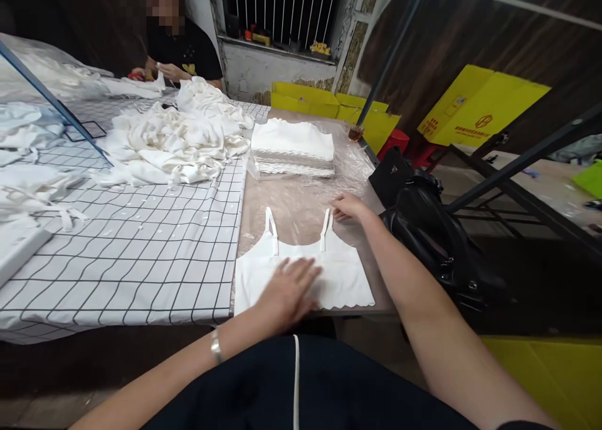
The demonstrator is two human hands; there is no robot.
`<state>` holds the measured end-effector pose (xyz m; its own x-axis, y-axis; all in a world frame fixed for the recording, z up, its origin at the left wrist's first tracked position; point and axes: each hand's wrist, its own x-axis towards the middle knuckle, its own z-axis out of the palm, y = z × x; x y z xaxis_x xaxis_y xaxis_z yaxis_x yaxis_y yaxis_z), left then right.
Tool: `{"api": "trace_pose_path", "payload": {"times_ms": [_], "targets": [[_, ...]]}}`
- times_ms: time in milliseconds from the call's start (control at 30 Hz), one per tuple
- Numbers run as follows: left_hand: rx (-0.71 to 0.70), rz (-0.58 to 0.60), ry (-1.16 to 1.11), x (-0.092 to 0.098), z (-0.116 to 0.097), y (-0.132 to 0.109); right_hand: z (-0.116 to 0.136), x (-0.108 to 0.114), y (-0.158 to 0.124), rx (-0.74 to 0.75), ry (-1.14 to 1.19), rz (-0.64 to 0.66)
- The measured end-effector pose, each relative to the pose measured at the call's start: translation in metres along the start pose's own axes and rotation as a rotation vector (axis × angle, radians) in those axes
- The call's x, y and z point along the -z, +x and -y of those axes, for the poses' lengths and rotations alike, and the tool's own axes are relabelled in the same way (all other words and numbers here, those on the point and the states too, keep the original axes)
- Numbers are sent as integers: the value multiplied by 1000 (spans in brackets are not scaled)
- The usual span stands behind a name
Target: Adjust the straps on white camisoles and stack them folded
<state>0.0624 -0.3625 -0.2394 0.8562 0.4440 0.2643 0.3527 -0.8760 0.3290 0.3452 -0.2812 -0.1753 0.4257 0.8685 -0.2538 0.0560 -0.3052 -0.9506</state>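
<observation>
A white camisole [345, 273] with thin straps and a scalloped hem lies flat at the table's near edge, straps pointing away from me. My left hand [292, 290] rests palm down on its front, fingers spread and slightly blurred. At the top of the right-hand strap [328, 222], my right hand [348, 207] has its fingers bent together on the strap's end; the exact grip is small in view. Beyond the camisole sits a neat stack of white garments [294, 140] with scalloped edges, on clear plastic film [350, 160].
A heap of loose white garments [174, 135] covers part of the checked tablecloth [188, 248] at left. Across the table, a person in black [197, 51] handles white cloth. Black bags [423, 229] stand at right, near a slanting metal post [392, 47]. Yellow boxes [484, 104] are behind.
</observation>
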Motion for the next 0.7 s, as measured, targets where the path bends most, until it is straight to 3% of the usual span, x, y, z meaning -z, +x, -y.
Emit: {"api": "trace_pose_path", "payload": {"times_ms": [67,133,233,267,367,433,500,600,700], "targets": [[331,-106,71,25,16,-25,-8,22,-31,-13,-166,-122],[620,-78,164,44,30,-50,-26,41,-72,63,-595,-252],[816,27,193,53,34,-70,-68,52,-136,-63,-836,-150],[828,37,171,51,31,-71,-82,51,-152,-70,-849,-188],[799,-24,80,37,22,-63,-111,39,-175,24,-739,-256],[770,-112,-34,29,21,-58,-113,33,-177,75,-554,-276],[789,-214,-294,27,24,-56,-102,31,-179,62,-265,-235],[906,-303,-980,44,31,-58,-72,34,-187,-43,188,-124],[968,-318,-1545,85,38,-54,-39,36,-183,-86,433,-111]]}}
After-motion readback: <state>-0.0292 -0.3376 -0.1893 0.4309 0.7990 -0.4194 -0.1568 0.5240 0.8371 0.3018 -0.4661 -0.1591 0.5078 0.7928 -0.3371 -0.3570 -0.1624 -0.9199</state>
